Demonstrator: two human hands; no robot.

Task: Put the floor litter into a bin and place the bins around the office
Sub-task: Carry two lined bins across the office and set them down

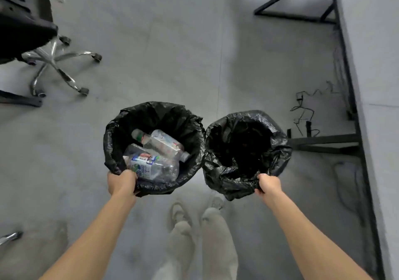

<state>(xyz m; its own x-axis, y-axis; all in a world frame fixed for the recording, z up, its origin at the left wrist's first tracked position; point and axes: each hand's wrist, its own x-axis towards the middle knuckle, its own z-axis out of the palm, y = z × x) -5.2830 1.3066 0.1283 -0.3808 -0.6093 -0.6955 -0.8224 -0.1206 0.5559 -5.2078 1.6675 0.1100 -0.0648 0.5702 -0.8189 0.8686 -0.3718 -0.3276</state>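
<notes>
Black crinkly liner plastic is basically all I'm touching right now. Got my left hand (121, 182) clamped on the near rim of the left bin (194, 132), and my right hand (268, 185) clenched on a bunched fold of liner at the near edge of the right bin (278, 148). Both bins hang side by side out in front of me over the grey floor (172, 52), rims just about touching.

Left one holds the plastic bottles (154, 154), clear, crushed-ish, labels on a few. Those should weigh next to nothing, so the bin probably carries fine one-handed, just a bit tippy. Right one looks empty as far as I can see into that dark hole.

Handling-wise: the liner's thin and slippery and will likely slide or tear if I only pinch the bag, so better to catch the stiff rim underneath. Office chair (28, 26) sits off left, desk frame (323, 141) on the right.
</notes>
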